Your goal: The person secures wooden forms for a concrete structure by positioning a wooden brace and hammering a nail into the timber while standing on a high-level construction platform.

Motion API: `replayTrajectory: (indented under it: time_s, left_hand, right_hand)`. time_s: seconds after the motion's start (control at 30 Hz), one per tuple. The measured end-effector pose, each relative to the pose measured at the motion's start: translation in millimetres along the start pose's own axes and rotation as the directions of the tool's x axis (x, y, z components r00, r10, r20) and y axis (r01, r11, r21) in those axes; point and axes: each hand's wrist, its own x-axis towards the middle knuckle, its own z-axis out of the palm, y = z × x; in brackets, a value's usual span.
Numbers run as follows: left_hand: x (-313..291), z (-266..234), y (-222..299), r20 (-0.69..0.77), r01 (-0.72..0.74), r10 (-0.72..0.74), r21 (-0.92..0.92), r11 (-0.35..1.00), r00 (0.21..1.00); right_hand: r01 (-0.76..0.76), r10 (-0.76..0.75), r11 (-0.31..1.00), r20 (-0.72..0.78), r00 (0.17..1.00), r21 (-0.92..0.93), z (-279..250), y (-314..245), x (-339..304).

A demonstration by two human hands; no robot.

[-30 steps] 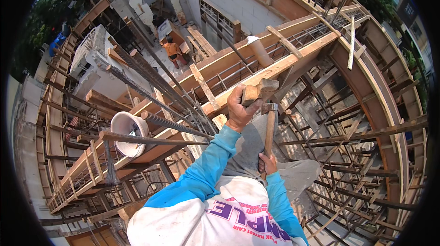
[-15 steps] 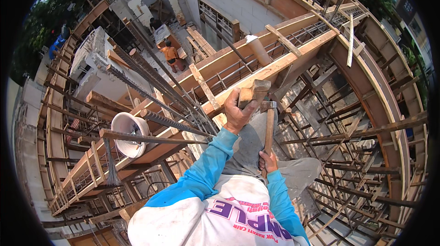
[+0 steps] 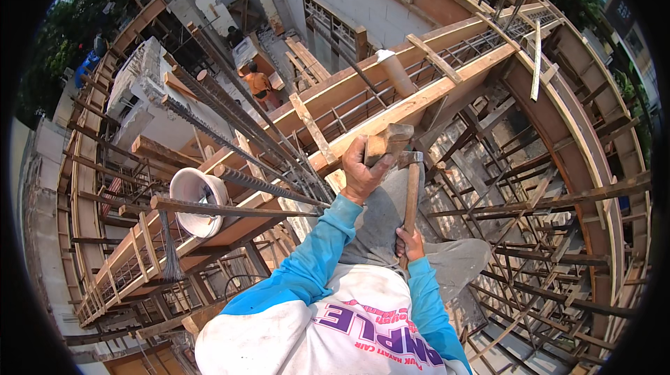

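My left hand (image 3: 361, 174) is closed round a short wooden block (image 3: 388, 141), held out in front of me near the edge of a formwork board. In my right hand (image 3: 409, 244) is the wooden handle of a hammer (image 3: 412, 197), gripped low down. Its metal head is up beside the block, close to it; whether the two touch I cannot tell. My grey trouser leg (image 3: 373, 228) shows behind both hands.
Wooden beam formwork (image 3: 391, 123) with steel bars inside crosses ahead, and a pale bottle (image 3: 396, 75) stands in it. Upright ribbed rebars (image 3: 258, 186) rise at my left, beside a white bucket (image 3: 197, 204). Scaffold poles (image 3: 544, 256) fill the drop at right. A person in orange (image 3: 258, 85) is below.
The hammer has shifted slightly to the right and a little upward with my right hand. Both hands keep their hold. The person in orange has moved slightly.
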Motion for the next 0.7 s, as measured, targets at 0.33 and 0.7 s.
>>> replayTrajectory:
  time_s: [0.33, 0.7]
  left_hand:
    - [0.9, 3.5, -1.3, -0.062, -0.062, 0.063, 0.009, 0.998, 0.996]
    - [-1.8, -0.4, -2.2, -0.03, -0.05, 0.052, 0.036, 0.998, 0.998]
  right_hand:
    - [-0.01, 0.01, 1.0, -0.009, 1.0, 0.003, -1.0, 0.4, 0.8]
    - [0.017, -0.016, 1.0, -0.047, 0.999, 0.01, 2.2, 0.0, -2.1]
